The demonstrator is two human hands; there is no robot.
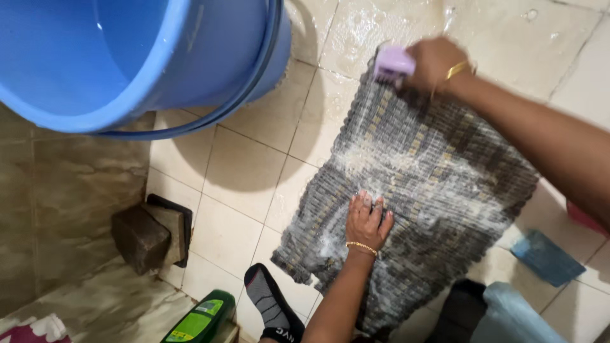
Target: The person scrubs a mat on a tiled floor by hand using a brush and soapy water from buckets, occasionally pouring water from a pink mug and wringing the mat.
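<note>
Doormat [413, 184], grey and woven with paler checks, is lying flat and wet on the tiled floor [235, 171], streaked with white soap foam across its middle. You are pressing your left hand [367, 219] down on its near part, palm flat and fingers spread, so that grip is fully open and holding nothing, only bearing on the mat. Your right hand [435, 63] is reaching to the far edge of the mat, its grip wrapped closed around a pale purple scrubbing brush [394, 65], which is touching the weave at that edge. A gold bangle is showing on each wrist.

A large blue bucket [127, 57] is standing at the upper left, well apart from the mat, its dark handle hanging around its side. A dark stone block [143, 238] is sitting near the left wall, leaning against a dark-rimmed floor fitting. A green bottle [200, 321] is lying at the bottom edge, near a foot in a grey and black sock [270, 305], just beside the mat's near corner. A blue cloth [546, 257] is lying on the tiles to the right of the mat, and a light blue garment [515, 314] is showing at the lower right corner.
</note>
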